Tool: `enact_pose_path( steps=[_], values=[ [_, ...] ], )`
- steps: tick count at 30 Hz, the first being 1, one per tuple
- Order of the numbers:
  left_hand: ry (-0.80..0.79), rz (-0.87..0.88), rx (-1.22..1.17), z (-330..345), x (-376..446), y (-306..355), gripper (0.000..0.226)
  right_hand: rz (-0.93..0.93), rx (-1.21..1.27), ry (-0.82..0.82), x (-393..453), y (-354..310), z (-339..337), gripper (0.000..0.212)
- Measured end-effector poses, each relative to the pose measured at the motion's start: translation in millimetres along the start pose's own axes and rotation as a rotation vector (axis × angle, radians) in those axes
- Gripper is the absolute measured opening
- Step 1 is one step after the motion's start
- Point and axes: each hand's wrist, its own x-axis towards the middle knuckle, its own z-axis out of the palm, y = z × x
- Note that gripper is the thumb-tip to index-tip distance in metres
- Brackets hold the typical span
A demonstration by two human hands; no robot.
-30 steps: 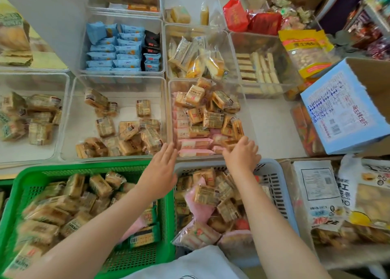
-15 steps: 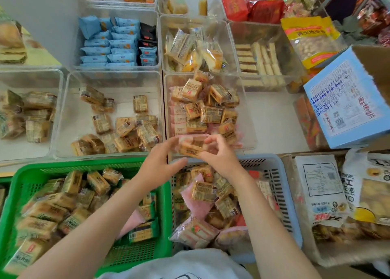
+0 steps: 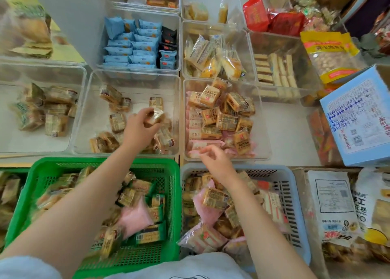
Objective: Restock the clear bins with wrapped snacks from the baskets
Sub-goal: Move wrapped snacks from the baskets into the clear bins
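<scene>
Pinching a tan wrapped snack (image 3: 155, 115) between thumb and fingertips, the left hand (image 3: 138, 129) is hovering over the middle clear bin (image 3: 135, 77), and that grip is the reference for everything else. Well to its left, another clear bin (image 3: 42, 67) is holding a loose cluster of similar tan packs. Directly beneath and around the grip, more tan snacks are lying scattered on the middle bin's floor, some just below the wrist. Beyond the grip, a farther bin is sitting packed with blue packets (image 3: 130, 44). Nearer the person than the grip, the left forearm is crossing a green basket (image 3: 171, 167) that is carrying tan, green and pink packs.

Just right of the grip, the next clear bin (image 3: 264, 131) is sitting heaped with tan snacks over pink ones. The right hand (image 3: 214, 162) is hanging over that bin's near edge with fingers loosely curled and nothing between them, so its grip is released. Below it, the right forearm is passing over a blue basket (image 3: 295, 186) full of mixed wrapped snacks. Farther right of the grip, bare counter (image 3: 291, 135) is showing, then a blue carton (image 3: 358, 122) is lying tilted, with printed bags (image 3: 331, 205) nearer the person.
</scene>
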Motion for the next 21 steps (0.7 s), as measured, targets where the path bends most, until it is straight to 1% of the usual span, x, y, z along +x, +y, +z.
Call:
enact_pose_path(
  steps=[2,5,6,7,8,9,10,12,13,15,16,18,19,21],
  values=[
    [-0.065,-0.050,0.152,6,16,-12,0.057,-0.007,-0.048,-0.001,1,6,1,0.013],
    [-0.252,-0.111,0.353,12,19,-16,0.065,-0.004,-0.070,-0.001,1,11,-3,0.011],
    [-0.249,-0.106,0.453,13,15,-12,0.065,-0.009,-0.072,-0.001,0,12,-6,0.011],
    [-0.191,-0.069,0.570,14,8,-6,0.063,-0.014,-0.074,0.011,0,13,-10,0.011],
    [-0.106,0.000,0.675,16,0,1,0.058,-0.024,-0.070,0.042,1,15,-16,0.011],
    [-0.032,0.091,0.720,21,-12,9,0.054,-0.030,-0.071,0.097,3,18,-21,0.011],
    [-0.007,0.190,0.687,27,-25,17,0.051,-0.030,-0.076,0.172,5,22,-27,0.011],
    [-0.098,0.371,0.538,45,-53,30,0.049,-0.016,-0.131,0.369,12,29,-40,0.010],
    [-0.163,0.424,0.504,54,-65,32,0.048,-0.010,-0.200,0.488,17,32,-46,0.011],
    [-0.238,0.454,0.516,72,-82,28,0.051,-0.006,-0.401,0.676,30,39,-57,0.026],
    [-0.245,0.444,0.527,78,-87,23,0.054,0.006,-0.489,0.704,36,41,-61,0.037],
    [-0.250,0.415,0.547,84,-94,15,0.059,0.067,-0.582,0.610,49,45,-67,0.058],
    [-0.254,0.415,0.554,85,-96,13,0.059,0.104,-0.599,0.552,55,48,-68,0.064],
    [-0.273,0.416,0.570,84,-97,14,0.059,0.167,-0.587,0.503,65,53,-70,0.067]
  ],
)
